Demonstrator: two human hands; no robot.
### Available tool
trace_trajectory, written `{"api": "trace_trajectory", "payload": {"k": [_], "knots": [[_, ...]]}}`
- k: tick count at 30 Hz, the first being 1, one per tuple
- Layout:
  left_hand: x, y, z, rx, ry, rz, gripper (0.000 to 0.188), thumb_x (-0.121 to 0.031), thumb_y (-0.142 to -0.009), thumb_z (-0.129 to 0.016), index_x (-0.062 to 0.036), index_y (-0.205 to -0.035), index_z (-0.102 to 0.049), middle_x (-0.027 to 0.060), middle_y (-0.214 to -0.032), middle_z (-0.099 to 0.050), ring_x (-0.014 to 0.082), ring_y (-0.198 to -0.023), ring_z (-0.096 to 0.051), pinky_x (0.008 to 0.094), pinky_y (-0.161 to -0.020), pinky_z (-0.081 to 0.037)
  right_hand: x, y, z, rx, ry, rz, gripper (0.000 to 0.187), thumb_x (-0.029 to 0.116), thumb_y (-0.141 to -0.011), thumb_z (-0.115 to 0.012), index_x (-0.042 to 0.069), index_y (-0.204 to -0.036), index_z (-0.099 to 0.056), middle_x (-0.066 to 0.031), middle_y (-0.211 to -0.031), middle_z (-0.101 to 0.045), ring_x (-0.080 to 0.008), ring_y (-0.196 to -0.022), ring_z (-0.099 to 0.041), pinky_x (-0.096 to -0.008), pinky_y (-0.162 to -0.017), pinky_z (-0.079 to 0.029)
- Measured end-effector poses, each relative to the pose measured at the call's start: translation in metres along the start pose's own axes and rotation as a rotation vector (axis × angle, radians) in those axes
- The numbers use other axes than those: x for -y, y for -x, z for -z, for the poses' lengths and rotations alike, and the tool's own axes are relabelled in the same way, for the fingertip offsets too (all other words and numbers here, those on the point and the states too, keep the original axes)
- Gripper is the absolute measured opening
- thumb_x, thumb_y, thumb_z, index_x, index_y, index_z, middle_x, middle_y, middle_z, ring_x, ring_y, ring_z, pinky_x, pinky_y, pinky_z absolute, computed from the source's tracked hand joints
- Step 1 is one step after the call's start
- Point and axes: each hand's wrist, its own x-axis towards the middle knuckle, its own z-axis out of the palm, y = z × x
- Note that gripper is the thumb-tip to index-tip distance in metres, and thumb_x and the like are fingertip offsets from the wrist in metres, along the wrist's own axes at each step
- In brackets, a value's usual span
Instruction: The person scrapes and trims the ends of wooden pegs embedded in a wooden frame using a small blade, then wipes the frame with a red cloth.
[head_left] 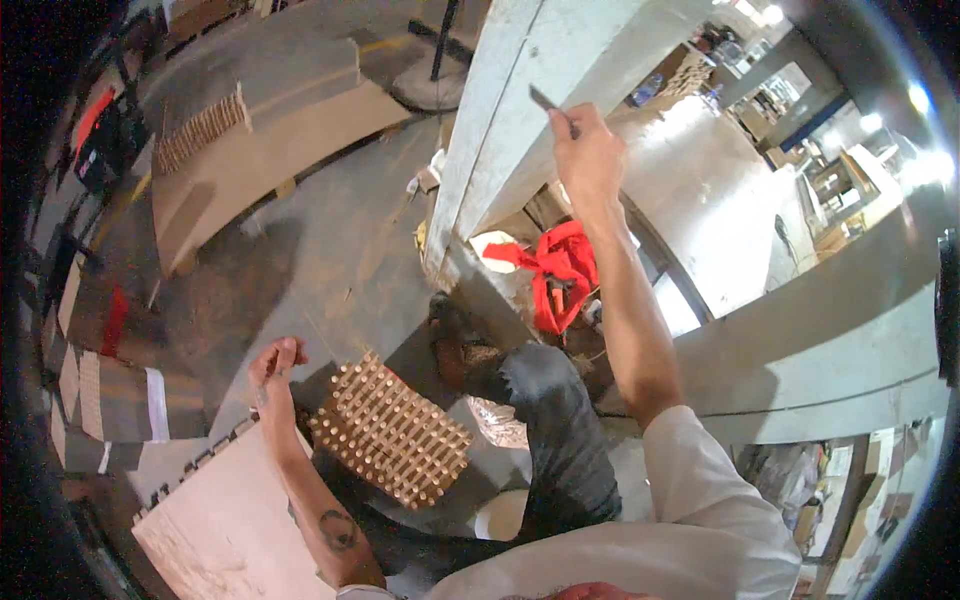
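My right hand (588, 150) is raised beside a pale grey beam, its fingers closed around a dark, thin, flat tool (543, 98) that looks like a blade. The tool's tip points up and left, in front of the beam's face. Lower on the left, my left hand (277, 365) is held in the air with its fingers curled together. Whether anything is pinched in it, I cannot make out. Close to that hand, by my legs, lies a block of tan cylinders (390, 430) set in crossing rows like a lattice.
The pale grey beam (510, 110) rises ahead of me. A red cloth (563, 275) lies at its foot, right of centre. On the floor at the far left is a brown board (290, 150) with a row of tan cylinders (205, 130). A pale panel (235, 515) stands at lower left.
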Motion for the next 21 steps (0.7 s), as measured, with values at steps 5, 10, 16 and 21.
{"api": "trace_trajectory", "payload": {"k": [5, 10, 16, 21], "knots": [[0.011, -0.002, 0.008, 0.037, 0.061, -0.015, 0.034, -0.03, -0.099, -0.066, 0.003, -0.095, -0.072, 0.0016, -0.077, -0.062, 0.012, -0.076, -0.057, 0.0276, -0.081, -0.046, 0.002, -0.005, 0.017, 0.095, 0.07, -0.012, 0.03, 0.033, -0.093, -0.065, 0.004, -0.088, -0.066, -0.0251, -0.069, -0.068, -0.047, -0.069, -0.069, -0.0562, -0.066, -0.054], [0.013, 0.003, 0.016, -0.034, -0.016, -0.055, 0.033, -0.029, -0.099, -0.066, 0.0027, -0.096, -0.073, 0.0017, -0.078, -0.064, 0.0121, -0.078, -0.059, 0.0277, -0.08, -0.047, -0.003, 0.005, 0.033, 0.078, 0.065, -0.042, 0.031, 0.033, -0.095, -0.062, 0.002, -0.093, -0.066, -0.0253, -0.072, -0.069, -0.0474, -0.071, -0.069, -0.0568, -0.07, -0.055], [0.011, 0.006, 0.022, 0.017, 0.135, -0.067, 0.035, -0.032, -0.098, -0.068, 0.0024, -0.098, -0.074, 0.0026, -0.081, -0.067, 0.0123, -0.079, -0.06, 0.029, -0.082, -0.049, -0.017, 0.014, 0.03, 0.056, 0.072, 0.001, 0.029, 0.03, -0.096, -0.061, 0.001, -0.096, -0.066, -0.0255, -0.073, -0.068, -0.047, -0.074, -0.069, -0.0563, -0.07, -0.055], [0.007, 0.007, 0.029, -0.009, 0.097, -0.043, 0.036, -0.033, -0.098, -0.069, 0.0026, -0.099, -0.074, 0.0023, -0.081, -0.067, 0.0124, -0.078, -0.06, 0.0295, -0.082, -0.05, -0.041, 0.012, 0.044, -0.098, 0.196, 0.122, 0.023, 0.025, -0.095, -0.062, 0.003, -0.097, -0.066, -0.0231, -0.068, -0.066, -0.0434, -0.07, -0.069, -0.0506, -0.065, -0.055]]}}
